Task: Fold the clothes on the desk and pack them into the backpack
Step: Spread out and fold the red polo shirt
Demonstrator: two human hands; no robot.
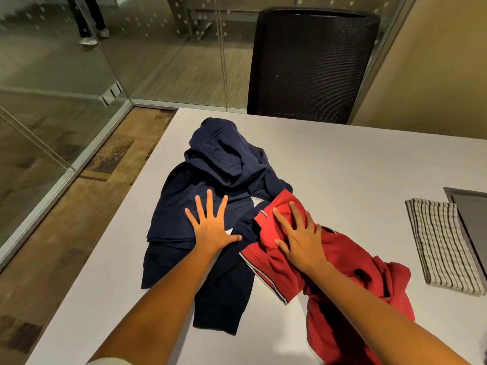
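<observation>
A rumpled navy hooded sweatshirt lies spread over the left half of the white desk. My left hand rests flat on its lower part, fingers straight and spread. To the right, a crumpled red polo shirt with striped sleeve trim overlaps the sweatshirt's edge. My right hand lies on the red shirt with fingers spread and slightly bent, pressing on the fabric. No backpack is in view.
A folded black-and-white checked cloth lies at the desk's right, beside a dark flat panel at the frame edge. A black mesh office chair stands behind the desk. Glass walls enclose the left side.
</observation>
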